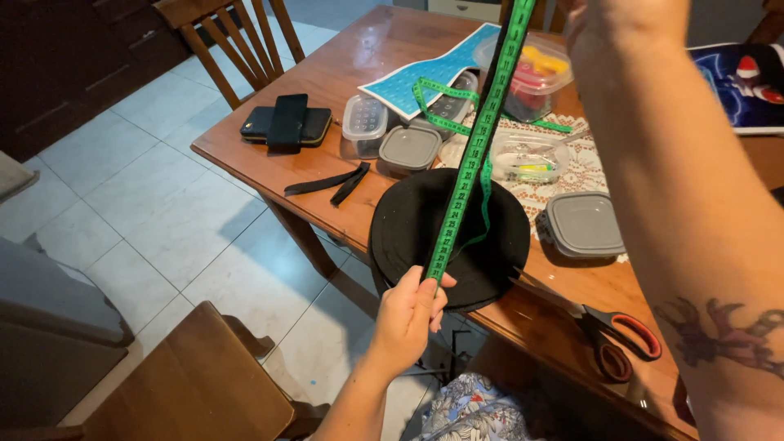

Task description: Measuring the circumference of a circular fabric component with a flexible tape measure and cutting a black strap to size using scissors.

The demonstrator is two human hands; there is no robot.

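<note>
- The left hand point(411, 314) pinches the lower end of a green measuring tape point(474, 155) between thumb and fingers, closed tight on it just in front of the table edge.
- The tape runs taut and nearly straight up from that hand to the top of the frame, with a black strip lying along its back.
- The right forearm point(694, 212) rises across the right side of the view; the right hand is cut off at the top edge, so its grip cannot be told.
- Behind the tape, a round black fabric piece point(408, 224) lies flat on the wooden table point(327, 82), overhanging the near edge.
- Scissors with red and black handles point(608, 331) rest just right of the fabric.
- Further back stand clear plastic boxes, some with grey lids point(584, 222), on a lace mat point(576, 175).
- Two black strips point(335, 181) and a black wallet point(286, 122) lie towards the table's left end.
- A blue patterned sheet point(416, 77) lies at the far side.
- A wooden chair point(237, 33) stands at the far left corner, another wooden seat point(188, 384) near the viewer.
- The floor is pale tile point(147, 188).
</note>
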